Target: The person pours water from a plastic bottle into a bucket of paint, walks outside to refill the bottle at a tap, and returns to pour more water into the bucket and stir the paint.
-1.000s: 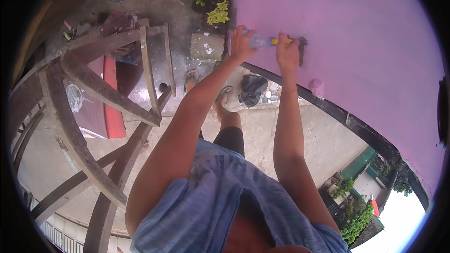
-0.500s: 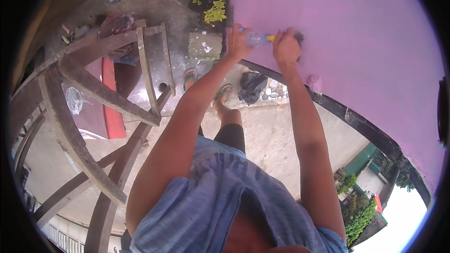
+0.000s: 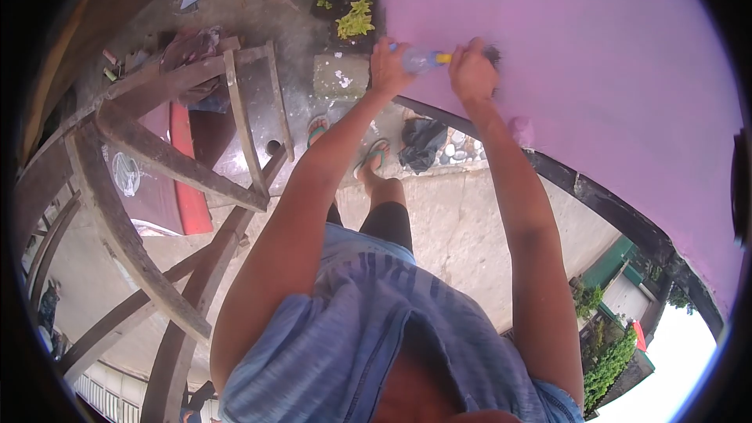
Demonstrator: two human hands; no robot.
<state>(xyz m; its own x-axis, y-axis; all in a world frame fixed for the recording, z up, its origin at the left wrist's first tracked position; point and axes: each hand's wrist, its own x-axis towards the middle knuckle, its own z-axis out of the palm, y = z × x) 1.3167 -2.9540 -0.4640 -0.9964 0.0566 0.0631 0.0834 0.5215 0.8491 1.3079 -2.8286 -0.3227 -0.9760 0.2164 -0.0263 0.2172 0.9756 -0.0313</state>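
My left hand (image 3: 389,70) is closed around a clear plastic bottle (image 3: 423,61) with some blue on it, held sideways in front of the pink wall (image 3: 595,55). A short yellow piece (image 3: 444,58) sits between the bottle and my right hand (image 3: 473,72); I cannot tell whether it is a cap or a handle. My right hand is closed, its knuckles near the wall. Dark bristles (image 3: 493,55) show past its far side, like those of a brush, and its fingers hide the rest.
Wooden frame pieces (image 3: 180,157) stand at my left, with a red-edged board (image 3: 186,172) behind them. A concrete block (image 3: 340,76), leafy plants (image 3: 355,18) and a black plastic bag (image 3: 421,143) on pebbles lie by the wall's base. A dark ledge (image 3: 611,204) runs along its lower edge.
Both hands have moved slightly to the left along the wall, with the bottle, the yellow piece and the dark bristles. The grips look the same.
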